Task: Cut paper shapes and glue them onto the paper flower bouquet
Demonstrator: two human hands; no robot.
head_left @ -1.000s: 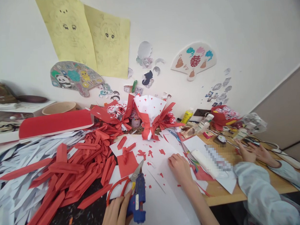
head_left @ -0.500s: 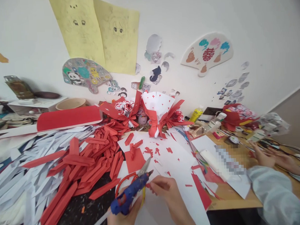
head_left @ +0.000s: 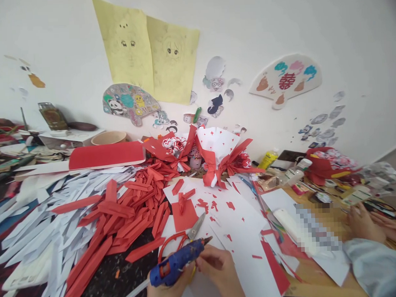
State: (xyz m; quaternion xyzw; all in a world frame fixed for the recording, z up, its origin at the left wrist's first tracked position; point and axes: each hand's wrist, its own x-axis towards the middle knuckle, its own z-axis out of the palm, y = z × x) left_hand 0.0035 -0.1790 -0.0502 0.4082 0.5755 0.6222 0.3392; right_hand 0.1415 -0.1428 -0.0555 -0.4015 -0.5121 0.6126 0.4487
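Observation:
A blue hot glue gun (head_left: 176, 262) is gripped in my left hand (head_left: 169, 293), its nozzle pointing up and to the right. A white glue stick (head_left: 133, 293) sticks out of its back end. Close beside the nozzle, my right hand (head_left: 222, 273) is closed in a pinch; what its fingertips hold is hidden. Scissors (head_left: 197, 226) with red-orange handles lie behind the glue gun, partly covered by it. Under both hands is white paper (head_left: 244, 268) strewn with small red paper scraps (head_left: 230, 205). A red paper square (head_left: 184, 216) lies just beyond the scissors.
Piles of folded red strips (head_left: 131, 207) and white strips (head_left: 57, 209) fill the left. Paper-wrapped bouquets (head_left: 217, 143) stand against the wall. On the right are a yellow bottle (head_left: 268, 159), a clear bottle (head_left: 294, 173) and another person's hands (head_left: 366, 225) and sleeve.
The view has shifted left and slightly up. My right hand has come in closer to the glue gun's nozzle, and its fingertips are now less visible. The glue gun stays in my left hand.

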